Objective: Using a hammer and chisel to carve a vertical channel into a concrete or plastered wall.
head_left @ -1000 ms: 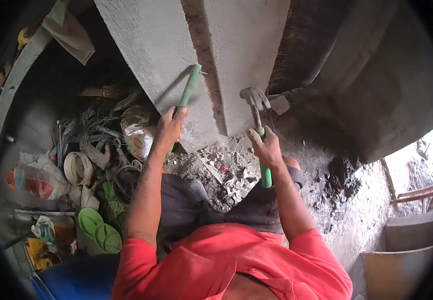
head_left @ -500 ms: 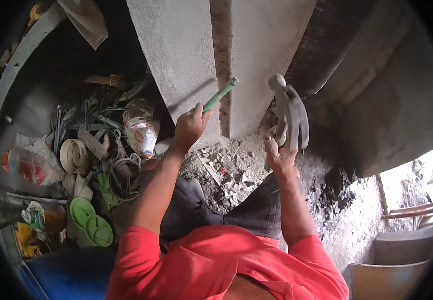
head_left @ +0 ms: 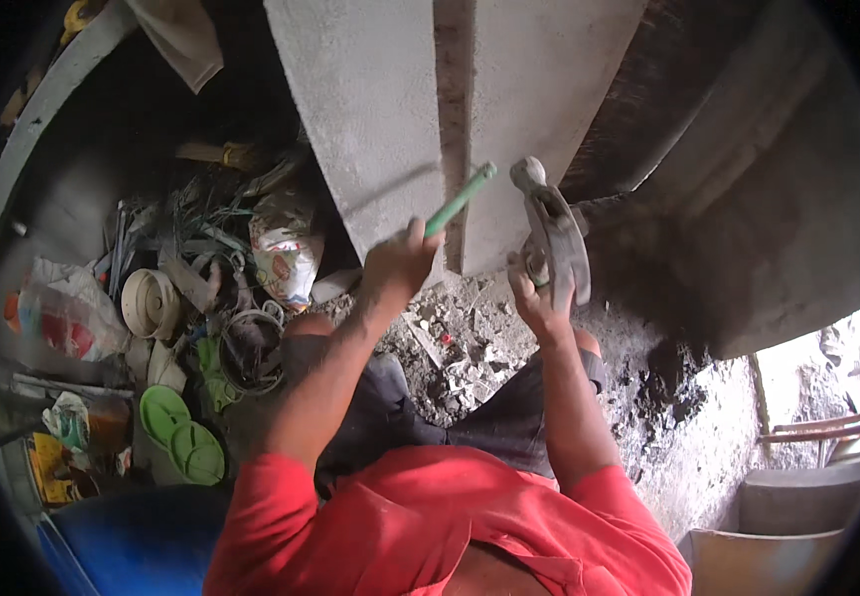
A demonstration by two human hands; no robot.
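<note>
A green rod, like a chisel (head_left: 462, 201), is gripped in my left hand (head_left: 400, 263). It slants up and to the right, and its far end lies in front of the groove (head_left: 453, 109) between two grey plastered faces. My right hand (head_left: 541, 303) is closed around a dusty claw hammer (head_left: 556, 233). The hammer's rounded face is up beside the rod's end, a small gap apart, and its claws curve down to the right. Much of the hammer's handle is hidden by my hand.
Rubble (head_left: 460, 348) covers the floor between my knees. To the left lie a printed sack (head_left: 286, 258), a cream plastic ring (head_left: 150, 303), green lids (head_left: 196, 452) and a plastic bag (head_left: 72, 318). A large curved grey surface (head_left: 787, 228) fills the right side.
My left hand has shifted right with the green rod. The hammer in my right hand has swung left and tilted, bringing its face nearer the rod's end.
</note>
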